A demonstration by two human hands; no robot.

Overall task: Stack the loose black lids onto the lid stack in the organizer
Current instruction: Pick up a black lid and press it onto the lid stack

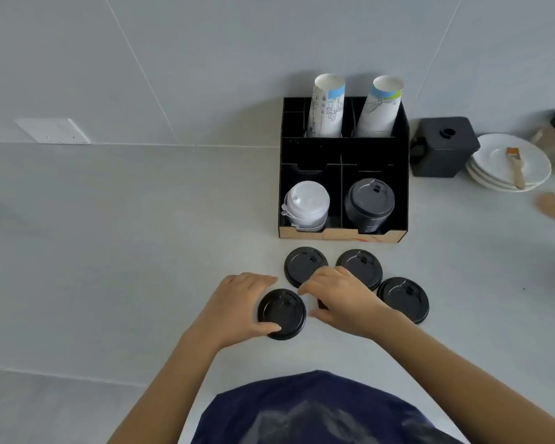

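Your left hand (237,307) grips one lid (282,314); your right hand (340,299) curls over another, grip unclear.

- Left hand (237,307): bare, with no ring, glove or band showing.
- Right hand (340,301): bare as well, nothing worn on the fingers that can be seen.
- Both forearms are uncovered from the wrists to the bottom edge of the picture; no sleeve, cuff, watch or bracelet shows on them.
- Shirt (321,411): dark navy blue, seen from above at the bottom middle as a rounded shape between the two arms.
- Print (305,423) on the shirt front: a faded grey, blotchy pattern, too blurred to read as any figure or lettering.
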